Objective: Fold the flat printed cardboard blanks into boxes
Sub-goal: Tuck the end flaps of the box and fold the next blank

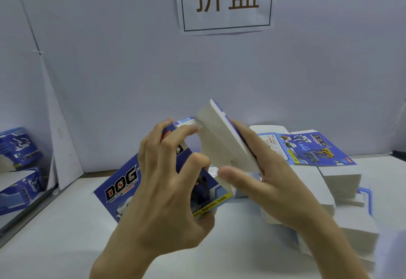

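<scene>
A blue printed "DOG" box blank is held tilted above the white table, partly opened into a box shape. My left hand grips its upper end, fingers curled over the edge and thumb on the printed face. A large grey flap stands up from that end. My right hand holds this flap, fingers flat behind it and thumb in front. A stack of flat blanks lies to the right, printed side up on top.
More flat blanks are piled grey side up at the right front. Folded blue boxes sit at the far left behind a white divider panel. A white wall with a paper sign rises behind the table.
</scene>
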